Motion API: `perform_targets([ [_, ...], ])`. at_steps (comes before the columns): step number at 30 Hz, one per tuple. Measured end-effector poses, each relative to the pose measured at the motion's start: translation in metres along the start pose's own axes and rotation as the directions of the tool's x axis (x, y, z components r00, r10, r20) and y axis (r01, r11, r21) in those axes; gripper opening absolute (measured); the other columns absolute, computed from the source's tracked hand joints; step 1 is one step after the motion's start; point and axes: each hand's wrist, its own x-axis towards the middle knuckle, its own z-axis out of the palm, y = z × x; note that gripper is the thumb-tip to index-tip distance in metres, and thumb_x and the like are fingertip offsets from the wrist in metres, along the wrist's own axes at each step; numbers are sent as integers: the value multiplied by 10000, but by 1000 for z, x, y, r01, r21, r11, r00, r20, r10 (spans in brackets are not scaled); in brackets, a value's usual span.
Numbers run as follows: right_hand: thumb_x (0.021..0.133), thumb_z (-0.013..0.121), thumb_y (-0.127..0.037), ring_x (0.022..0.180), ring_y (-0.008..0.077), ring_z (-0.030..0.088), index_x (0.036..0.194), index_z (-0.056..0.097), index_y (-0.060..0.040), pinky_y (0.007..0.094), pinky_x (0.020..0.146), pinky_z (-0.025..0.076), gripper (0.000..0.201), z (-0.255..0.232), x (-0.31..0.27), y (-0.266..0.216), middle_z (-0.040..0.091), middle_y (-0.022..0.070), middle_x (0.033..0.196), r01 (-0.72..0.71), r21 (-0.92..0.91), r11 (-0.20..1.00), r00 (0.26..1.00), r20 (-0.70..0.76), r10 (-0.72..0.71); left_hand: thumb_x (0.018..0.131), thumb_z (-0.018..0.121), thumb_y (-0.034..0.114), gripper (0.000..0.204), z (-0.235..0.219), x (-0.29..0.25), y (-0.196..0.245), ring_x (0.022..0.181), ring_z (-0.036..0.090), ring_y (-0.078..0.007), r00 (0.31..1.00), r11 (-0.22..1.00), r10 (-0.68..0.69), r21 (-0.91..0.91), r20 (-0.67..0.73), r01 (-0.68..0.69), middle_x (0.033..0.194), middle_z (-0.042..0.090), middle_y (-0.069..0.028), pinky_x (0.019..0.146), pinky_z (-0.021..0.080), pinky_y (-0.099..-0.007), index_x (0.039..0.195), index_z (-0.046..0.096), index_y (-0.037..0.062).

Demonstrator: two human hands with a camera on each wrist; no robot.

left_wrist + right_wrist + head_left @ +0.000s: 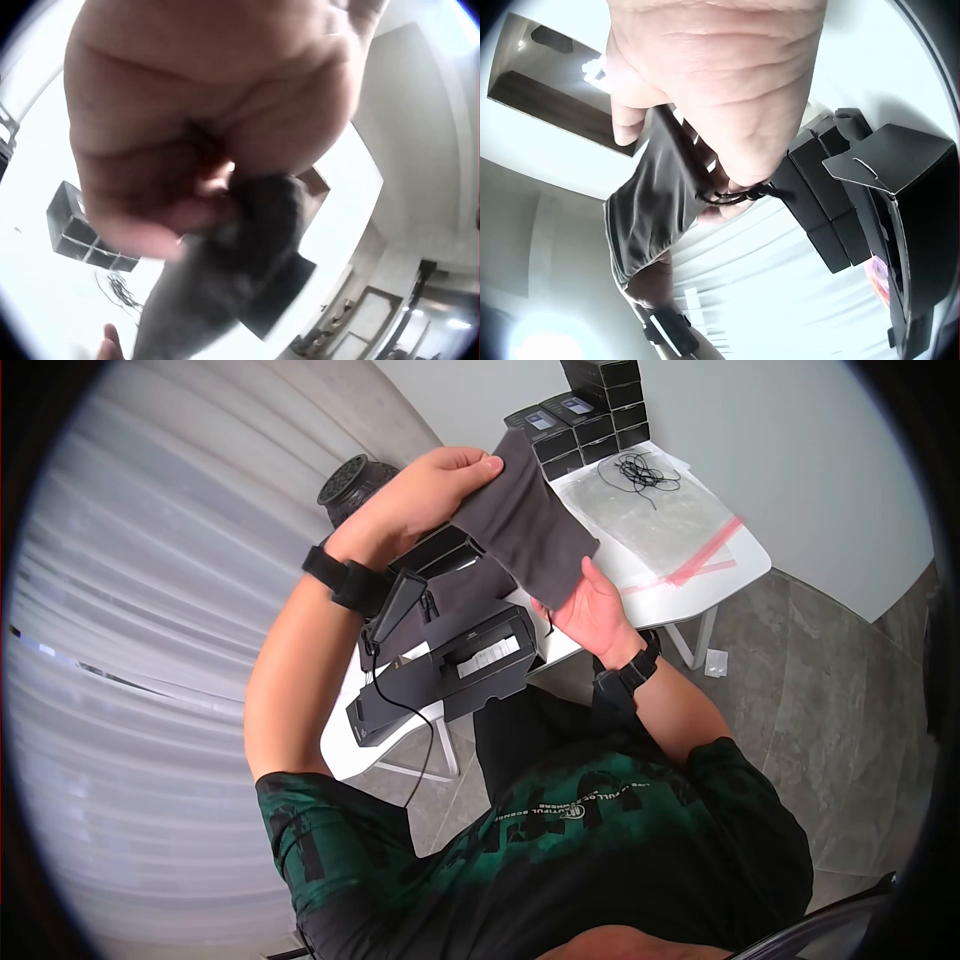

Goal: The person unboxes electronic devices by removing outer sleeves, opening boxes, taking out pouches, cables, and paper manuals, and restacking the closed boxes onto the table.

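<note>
A dark grey drawstring pouch [530,525] is stretched between both hands above the table. My left hand [435,485] pinches its upper corner, thumb on the near face. At the pouch's lower end, my right hand [590,615] holds the edge, its thumb pointing up and its other fingers mostly hidden behind the fabric. In the right wrist view, the black cord [742,196] of the pouch hangs by the right hand's fingers. The left wrist view shows the bunched fabric [217,277] under the left hand, blurred. Below lies an open black box [485,650] with a white printed piece inside.
Stacked black boxes [590,415] stand at the white table's far end. Near them are a tangled black cord [645,472] and clear plastic bags [640,520] with red edges. A black ribbed container [355,485] stands behind the left forearm. White curtains [180,610] hang left.
</note>
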Motion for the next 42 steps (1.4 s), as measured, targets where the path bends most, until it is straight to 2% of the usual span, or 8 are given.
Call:
perform_targets([
  [8,1065,465,-472,1352,259,531,1538,404,-179,482,1027,513,559,4,5,-5,497,75,1534,-33,-8,999,997,-69,32,1077,579,353,417,-3,-2,-1,1041,664,-111,994,995,-16,99,-108,27,1175,717,-42,968,497,-272,1285,663,2],
  [15,1079,448,-411,1355,261,537,1540,388,-157,458,1057,509,530,2,8,-5,506,89,1520,-3,-38,999,993,-115,-1,1073,586,328,407,-12,5,-16,1121,668,-168,989,992,-46,-126,-137,29,1244,699,-88,992,530,-335,1299,640,-6],
  [17,1086,440,-378,1359,260,536,1551,374,-162,441,1065,507,518,1,8,-4,507,102,1519,-3,9,1000,990,-139,4,1077,574,319,406,-14,3,-16,1113,673,-182,994,895,-80,-443,-68,42,1260,694,-94,1012,525,-354,1321,625,-2],
  [19,1091,432,-285,1298,238,571,1472,429,-170,405,1041,518,398,9,9,-3,566,107,1436,84,-63,994,973,-211,-96,1084,550,312,405,-5,-2,-13,1125,671,-190,975,959,-75,-282,-210,13,1269,690,-99,1025,522,-359,1337,611,0],
  [25,1073,460,-114,1068,175,648,1167,511,-147,354,933,540,112,3,11,-5,633,76,1207,101,-186,977,972,-189,-136,1114,466,323,403,-7,-9,-19,1079,703,-180,990,794,-111,-607,-87,36,1239,692,-78,875,619,-365,1341,589,14],
  [34,1043,543,-38,970,133,676,1193,509,-128,286,850,563,178,7,5,-6,659,68,1138,163,-240,957,985,-20,-173,1101,505,370,435,-9,-21,-41,1044,724,-227,992,727,-96,-687,-87,10,1215,700,-122,881,635,-372,1306,597,-2],
  [37,1027,573,-32,935,118,673,1268,501,-93,261,824,561,259,25,3,-1,659,87,1161,125,-415,901,956,-193,-221,1098,515,370,435,-10,-28,-52,1026,735,-230,994,673,-90,-740,-70,9,1213,701,-126,877,644,-349,1307,591,-4],
  [42,996,619,-27,955,124,682,1325,525,-21,236,801,556,342,21,-3,0,671,109,1130,49,-545,837,978,-143,-150,1030,594,136,305,-15,-33,-78,973,742,-179,999,746,-39,-665,-11,22,1131,721,-104,832,644,-309,1289,588,-23],
])
